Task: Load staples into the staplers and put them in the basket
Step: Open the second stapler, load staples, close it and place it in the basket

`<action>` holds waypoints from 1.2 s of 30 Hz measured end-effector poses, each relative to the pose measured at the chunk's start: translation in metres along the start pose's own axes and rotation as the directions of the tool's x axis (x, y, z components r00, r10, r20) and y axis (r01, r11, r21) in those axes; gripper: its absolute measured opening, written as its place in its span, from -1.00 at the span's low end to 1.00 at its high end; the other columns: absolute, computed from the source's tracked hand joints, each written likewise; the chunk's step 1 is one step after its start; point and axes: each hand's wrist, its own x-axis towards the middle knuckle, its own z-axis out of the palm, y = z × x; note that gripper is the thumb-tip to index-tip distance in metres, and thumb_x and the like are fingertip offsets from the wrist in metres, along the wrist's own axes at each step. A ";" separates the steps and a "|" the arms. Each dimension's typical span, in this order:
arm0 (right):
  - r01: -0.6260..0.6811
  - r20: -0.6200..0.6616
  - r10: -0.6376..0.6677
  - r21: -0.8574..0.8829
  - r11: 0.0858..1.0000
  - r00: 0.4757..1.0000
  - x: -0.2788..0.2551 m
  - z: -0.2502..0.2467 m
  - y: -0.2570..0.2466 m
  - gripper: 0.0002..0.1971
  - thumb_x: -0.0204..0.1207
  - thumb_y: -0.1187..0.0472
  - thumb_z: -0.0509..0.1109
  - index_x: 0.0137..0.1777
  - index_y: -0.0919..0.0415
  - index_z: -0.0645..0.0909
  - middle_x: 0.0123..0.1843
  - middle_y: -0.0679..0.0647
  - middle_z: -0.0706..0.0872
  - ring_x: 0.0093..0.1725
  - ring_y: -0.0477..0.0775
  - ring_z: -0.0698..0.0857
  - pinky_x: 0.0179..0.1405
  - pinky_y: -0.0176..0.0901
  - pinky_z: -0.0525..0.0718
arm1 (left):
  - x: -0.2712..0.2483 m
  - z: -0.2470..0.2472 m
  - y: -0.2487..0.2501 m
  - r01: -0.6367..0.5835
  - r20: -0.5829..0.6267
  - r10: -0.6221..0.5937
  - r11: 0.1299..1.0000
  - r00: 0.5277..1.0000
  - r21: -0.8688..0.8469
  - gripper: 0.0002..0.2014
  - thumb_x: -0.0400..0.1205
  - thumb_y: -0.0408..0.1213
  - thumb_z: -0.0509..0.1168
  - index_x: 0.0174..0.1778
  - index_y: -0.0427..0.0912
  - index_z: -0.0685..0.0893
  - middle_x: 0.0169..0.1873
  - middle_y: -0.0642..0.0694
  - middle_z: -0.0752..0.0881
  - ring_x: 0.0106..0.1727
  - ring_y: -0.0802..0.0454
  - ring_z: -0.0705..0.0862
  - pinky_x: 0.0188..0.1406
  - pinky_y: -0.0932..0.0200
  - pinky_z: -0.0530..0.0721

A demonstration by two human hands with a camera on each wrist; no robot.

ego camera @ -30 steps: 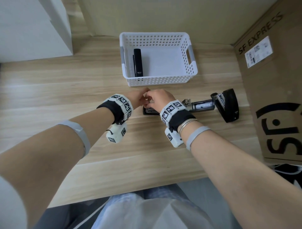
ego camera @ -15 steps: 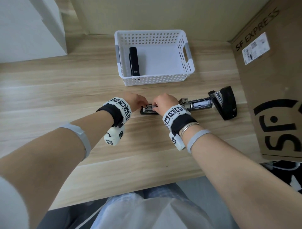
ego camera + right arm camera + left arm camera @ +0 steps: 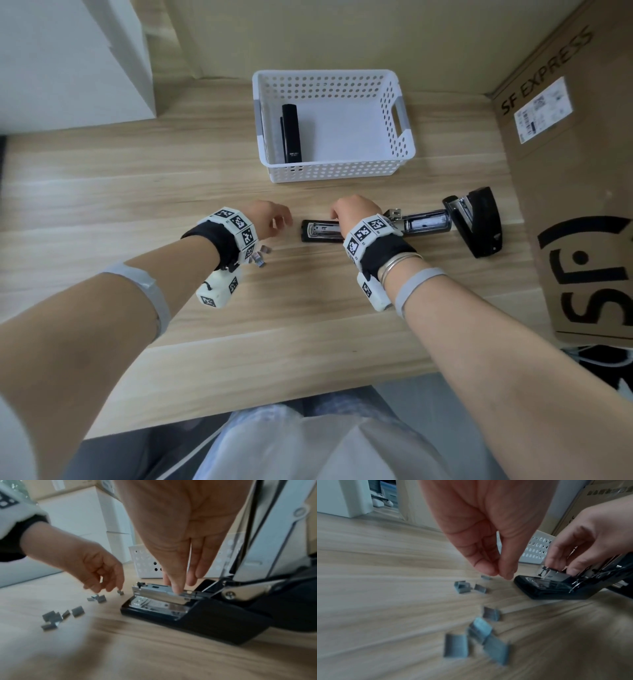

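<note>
A black stapler (image 3: 320, 233) lies folded wide open on the wooden table, its cover (image 3: 478, 222) flipped to the right. My right hand (image 3: 352, 213) pinches its metal magazine (image 3: 159, 595) between thumb and fingers near the front end. My left hand (image 3: 271, 219) hovers left of the stapler with fingers loosely curled, holding nothing; its fingertips (image 3: 496, 573) hang just above a small staple piece (image 3: 485, 577). Several short strips of loose staples (image 3: 479, 628) lie scattered under my left wrist. A white perforated basket (image 3: 339, 171) behind holds one closed black stapler (image 3: 291, 133).
A tall cardboard box (image 3: 575, 192) stands along the table's right edge, close to the stapler's cover. White furniture (image 3: 68, 58) sits at the far left. The table's front edge (image 3: 308, 387) runs just before my lap.
My left hand has drawn away from the stapler, moving left to the loose staples. My right hand has stayed on the magazine.
</note>
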 end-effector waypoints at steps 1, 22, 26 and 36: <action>0.005 -0.004 -0.005 0.014 1.000 1.000 -0.001 -0.001 0.000 -0.59 0.51 0.48 0.23 0.30 0.21 0.64 0.25 0.21 0.71 0.19 0.27 0.70 0.11 -0.06 0.66 | -0.003 0.000 -0.003 0.012 0.022 -0.013 0.999 1.000 0.041 -0.71 0.50 -0.43 0.31 0.12 -0.13 0.67 -0.09 -0.08 0.70 -0.10 -0.05 0.62 0.01 0.18 0.57; 0.061 -0.137 -0.038 0.166 0.984 0.990 -0.008 0.007 -0.002 -0.69 0.56 0.40 0.26 0.14 0.07 0.72 0.14 0.10 0.77 0.10 0.18 0.74 0.13 -0.03 0.73 | -0.007 0.013 0.007 -0.066 -0.110 0.074 0.995 0.991 0.077 -0.78 0.51 -0.51 0.24 -0.04 -0.29 0.75 0.03 -0.30 0.67 0.04 -0.26 0.66 -0.12 0.15 0.50; 0.130 -0.153 -0.094 0.250 0.959 0.984 -0.008 0.006 -0.007 -0.76 0.53 0.19 0.43 0.19 0.10 0.73 0.14 0.06 0.80 0.13 0.10 0.75 0.24 -0.06 0.68 | -0.002 0.004 0.028 -0.172 -0.249 0.148 0.982 0.957 -0.078 -0.83 0.49 -0.55 0.26 -0.11 -0.36 0.75 -0.13 -0.29 0.64 -0.12 -0.23 0.64 0.02 0.02 0.62; 0.098 -0.168 -0.059 0.233 0.968 0.984 -0.009 0.001 0.001 -0.82 0.50 0.10 0.45 0.03 0.12 0.77 0.04 0.07 0.82 0.07 0.10 0.75 0.10 -0.16 0.68 | 0.013 0.007 0.048 -0.188 -0.300 0.108 0.949 0.948 -0.252 -0.88 0.52 -0.48 0.33 -0.05 -0.38 0.66 -0.15 -0.28 0.72 -0.19 -0.03 0.59 -0.12 0.24 0.50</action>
